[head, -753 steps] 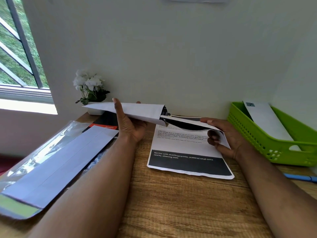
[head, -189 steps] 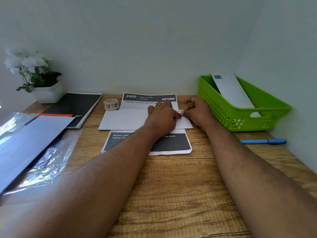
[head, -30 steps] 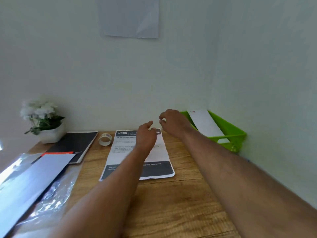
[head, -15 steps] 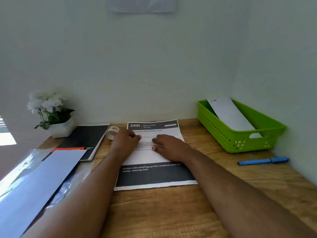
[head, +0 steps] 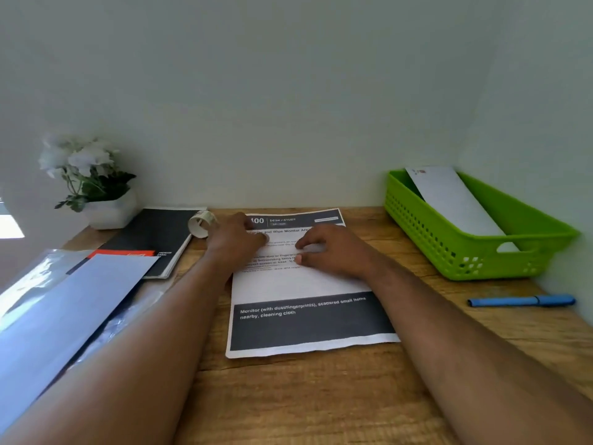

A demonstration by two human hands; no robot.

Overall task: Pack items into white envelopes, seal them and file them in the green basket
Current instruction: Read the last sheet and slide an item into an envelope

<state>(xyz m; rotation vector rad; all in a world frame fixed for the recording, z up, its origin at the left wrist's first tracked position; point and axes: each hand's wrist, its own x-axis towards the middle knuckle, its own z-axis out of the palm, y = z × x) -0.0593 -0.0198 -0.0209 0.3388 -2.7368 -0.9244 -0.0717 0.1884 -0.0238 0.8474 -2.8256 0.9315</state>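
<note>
On the wooden worktop [head: 321,396], centre, a printed sheet [head: 308,316] lies flat, dark band along its near edge. Both hands rest on its upper half. Left hand [head: 236,242]: palm down at the sheet's top-left corner, fingers curled near the header; grip closes on nothing that shows. Right hand [head: 333,252]: fingers bent, tips pressing the paper mid-page, thumb tucked below; nothing grasped, grip released. A roll of tape [head: 201,223] stands on edge just beside the left hand, at the corner of a black notebook [head: 150,237].

Far right: green basket [head: 475,252] against the wall, one white envelope [head: 455,200] leaning inside it, top end propped on the rear rim. A blue pen [head: 521,300] lies on the wood in front of the basket, apart from it.

Left edge: a pale envelope [head: 67,313] lying on a clear plastic sleeve [head: 29,277], partly over the notebook. White potted flowers [head: 86,178] in the back-left corner.
</note>
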